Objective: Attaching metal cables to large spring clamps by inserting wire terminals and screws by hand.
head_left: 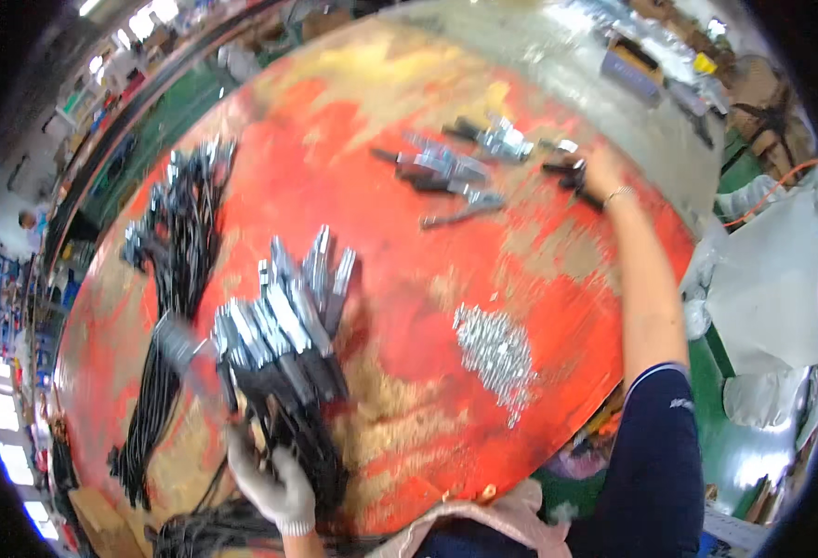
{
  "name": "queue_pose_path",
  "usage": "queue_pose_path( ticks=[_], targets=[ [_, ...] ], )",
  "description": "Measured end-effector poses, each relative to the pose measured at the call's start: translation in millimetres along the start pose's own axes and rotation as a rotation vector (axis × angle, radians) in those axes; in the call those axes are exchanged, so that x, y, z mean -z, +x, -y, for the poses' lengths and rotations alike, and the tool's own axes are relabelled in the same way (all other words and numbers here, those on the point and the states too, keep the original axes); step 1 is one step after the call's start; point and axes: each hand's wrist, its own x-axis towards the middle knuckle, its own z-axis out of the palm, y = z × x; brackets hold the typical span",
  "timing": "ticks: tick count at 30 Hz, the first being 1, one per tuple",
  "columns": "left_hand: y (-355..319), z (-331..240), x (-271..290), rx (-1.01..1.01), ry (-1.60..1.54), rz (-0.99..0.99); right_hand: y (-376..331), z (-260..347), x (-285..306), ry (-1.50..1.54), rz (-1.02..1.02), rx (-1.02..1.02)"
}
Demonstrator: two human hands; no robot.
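My left hand (274, 488), in a white glove, is low on the left beside a pile of black pieces with silver metal ends (274, 325). Its fingers are curled around what looks like a black part with a silver end (183, 346), smeared by motion. At the far right of the table my bare right hand (602, 174) is closed on a small dark part (569, 174), whose exact kind I cannot make out. Just left of it lie several loose black and silver parts (446, 163). A heap of small shiny metal pieces (495, 353) sits right of the middle.
The round table (409, 279) has worn red paint. A long bundle of black cables with silver ends (186, 242) lies along its left side. More black cables (214, 525) lie at the near edge. A blue-grey box (632, 70) and white sheeting (767, 288) are beyond the table's right side.
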Motion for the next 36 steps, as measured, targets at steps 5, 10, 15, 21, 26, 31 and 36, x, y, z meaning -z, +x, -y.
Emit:
queue_pose_path(
  ticks=[5,10,15,21,26,31,36],
  targets=[
    [21,-7,-15,-0.394,0.662,0.353,-7,-48,19,0.037,0.189,0.088],
    [-17,-40,21,-0.592,0.51,0.544,-10,-72,10,0.536,-0.343,0.094],
    [-58,-56,-11,-0.646,0.244,1.001,-57,-24,69,1.414,-0.496,-0.173],
    [-79,-65,-28,-0.569,0.389,1.113,-206,44,115,2.072,0.064,-0.03],
    [-82,-69,-25,-0.682,0.479,1.098,-323,92,143,2.352,-0.055,-0.368],
    [-110,-43,-6,-0.796,0.655,0.83,-370,146,116,2.423,0.049,-0.36],
    [-59,-78,10,-0.404,0.226,0.538,-401,142,122,2.6,0.021,-0.437]
  ],
)
